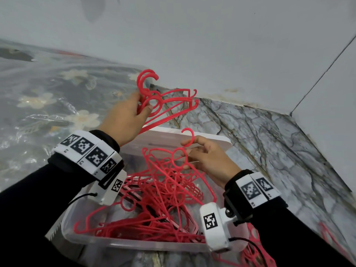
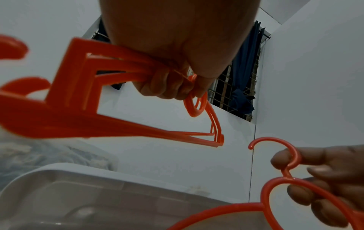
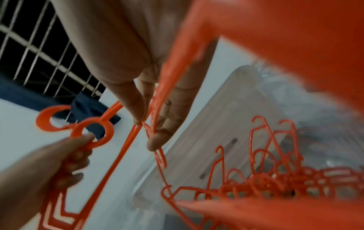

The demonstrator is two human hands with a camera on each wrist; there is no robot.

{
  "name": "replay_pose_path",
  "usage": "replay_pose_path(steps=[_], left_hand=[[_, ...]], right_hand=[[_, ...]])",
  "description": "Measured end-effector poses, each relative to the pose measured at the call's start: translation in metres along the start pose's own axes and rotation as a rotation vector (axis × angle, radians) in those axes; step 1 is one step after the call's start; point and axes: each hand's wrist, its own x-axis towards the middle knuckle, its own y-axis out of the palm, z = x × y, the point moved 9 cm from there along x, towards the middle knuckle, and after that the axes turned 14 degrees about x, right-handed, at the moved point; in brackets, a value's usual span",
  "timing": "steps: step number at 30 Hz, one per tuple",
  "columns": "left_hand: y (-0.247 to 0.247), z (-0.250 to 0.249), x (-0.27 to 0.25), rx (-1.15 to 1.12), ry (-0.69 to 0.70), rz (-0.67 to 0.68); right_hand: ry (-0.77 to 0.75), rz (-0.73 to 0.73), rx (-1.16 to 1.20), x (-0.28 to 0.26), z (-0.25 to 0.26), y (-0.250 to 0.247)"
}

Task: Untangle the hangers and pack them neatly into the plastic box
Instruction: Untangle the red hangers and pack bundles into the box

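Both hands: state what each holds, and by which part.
The left hand grips a small bunch of red plastic hangers at their necks, below the hooks. The right hand pinches a single red plastic hanger at its neck, just under the hook.

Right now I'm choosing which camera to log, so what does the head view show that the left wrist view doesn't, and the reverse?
Only the head view shows the tangled hangers heaped in the plastic box, plus more on the floor. Only the left wrist view shows a barred window with dark cloth. Both show the left hand gripping aligned hangers and the right hand pinching a single hanger below its hook.
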Motion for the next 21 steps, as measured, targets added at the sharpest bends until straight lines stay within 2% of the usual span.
replay_pose_path(steps=[2,7,12,17,21], left_hand=[[0.002,-0.003,-0.001,0.007,0.034,0.008],[0.009,-0.005,-0.004,0.041,0.037,0.054],[0.009,-0.007,-0.005,0.028,0.035,0.078],[0.005,-0.004,-0.003,-0.005,0.010,0.070],[0.005,-0.005,-0.005,-0.039,0.024,0.100]], right_hand=[[0.000,0.023,-0.092,-0.001,-0.005,0.004],[0.077,0.008,-0.153,0.000,-0.035,0.005],[0.095,0.075,-0.004,-0.002,-0.036,0.023],[-0.016,0.127,0.099,-0.009,0.001,0.027],[-0.127,0.067,0.067,-0.013,0.029,0.014]])
